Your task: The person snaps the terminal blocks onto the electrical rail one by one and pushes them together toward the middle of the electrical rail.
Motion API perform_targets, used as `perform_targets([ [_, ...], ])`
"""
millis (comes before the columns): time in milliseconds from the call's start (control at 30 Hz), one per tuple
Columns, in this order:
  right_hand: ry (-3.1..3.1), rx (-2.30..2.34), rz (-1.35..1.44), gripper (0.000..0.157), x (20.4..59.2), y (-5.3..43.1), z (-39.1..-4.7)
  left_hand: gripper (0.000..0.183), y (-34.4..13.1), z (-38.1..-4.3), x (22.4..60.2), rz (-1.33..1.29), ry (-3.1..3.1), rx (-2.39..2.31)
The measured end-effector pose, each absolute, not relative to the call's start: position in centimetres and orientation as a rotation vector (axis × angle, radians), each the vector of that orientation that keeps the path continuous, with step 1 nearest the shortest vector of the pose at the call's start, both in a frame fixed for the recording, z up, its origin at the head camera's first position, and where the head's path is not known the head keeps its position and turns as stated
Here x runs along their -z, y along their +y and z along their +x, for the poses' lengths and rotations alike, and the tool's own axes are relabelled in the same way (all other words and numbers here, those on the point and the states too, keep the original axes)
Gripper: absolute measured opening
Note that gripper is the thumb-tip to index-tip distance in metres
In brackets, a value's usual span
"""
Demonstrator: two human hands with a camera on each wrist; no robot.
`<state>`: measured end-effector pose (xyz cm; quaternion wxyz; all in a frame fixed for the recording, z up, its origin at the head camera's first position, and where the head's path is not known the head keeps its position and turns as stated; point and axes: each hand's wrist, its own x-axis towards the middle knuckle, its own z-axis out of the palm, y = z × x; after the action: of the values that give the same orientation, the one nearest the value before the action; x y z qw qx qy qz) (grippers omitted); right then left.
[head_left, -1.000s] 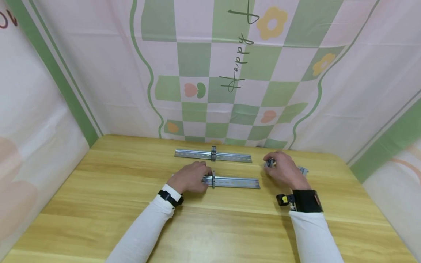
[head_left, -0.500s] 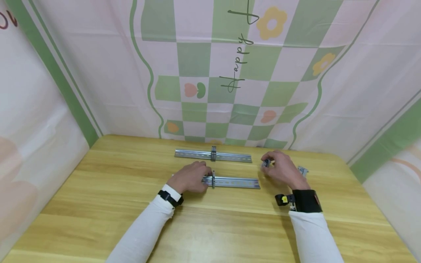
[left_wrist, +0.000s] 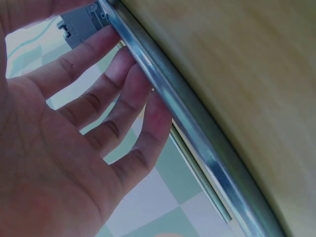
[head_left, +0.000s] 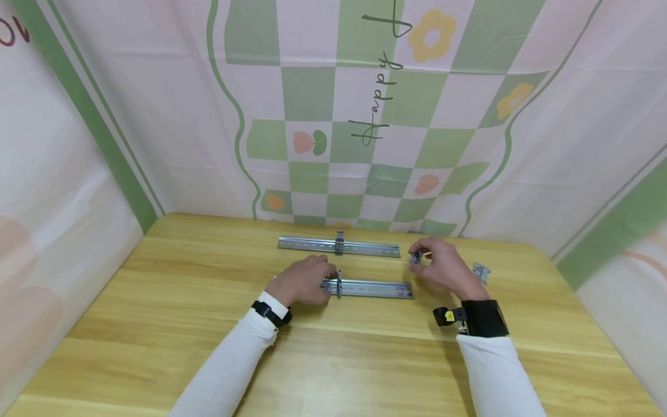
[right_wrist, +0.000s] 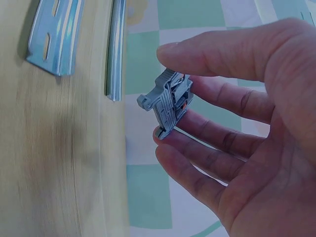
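My left hand (head_left: 304, 281) grips the left part of the nearer slotted metal DIN rail (head_left: 375, 289), which lies on the table. In the left wrist view its fingertips sit along the edge of this rail (left_wrist: 163, 89), with a grey terminal block (left_wrist: 81, 24) close to the thumb. That block stands across the rail, just right of the hand. My right hand (head_left: 445, 269) pinches another grey terminal block (right_wrist: 170, 101) between thumb and fingers, held to the right of both rails. A loose grey terminal block (head_left: 481, 272) lies on the table beyond that hand's right side.
A second DIN rail (head_left: 307, 243) lies parallel behind the first, with a small stack of terminal blocks (head_left: 339, 243) at its middle. The wooden table (head_left: 333, 370) ends at a checked fabric backdrop (head_left: 359, 139).
My right hand has moved slightly left toward the rails with its terminal block, leaving the loose block at right more visible. The left hand stays on the rail.
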<state>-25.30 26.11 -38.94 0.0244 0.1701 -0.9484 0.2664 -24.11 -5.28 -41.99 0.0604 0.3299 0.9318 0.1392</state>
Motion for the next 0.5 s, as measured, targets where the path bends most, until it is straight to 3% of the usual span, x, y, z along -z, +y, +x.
perform_targets([
  [500,-2.929,-0.772,0.565,0.030,39.06,25.55,-25.33,0.041,-5.34,-24.23,42.30,0.992,2.828,-0.421],
])
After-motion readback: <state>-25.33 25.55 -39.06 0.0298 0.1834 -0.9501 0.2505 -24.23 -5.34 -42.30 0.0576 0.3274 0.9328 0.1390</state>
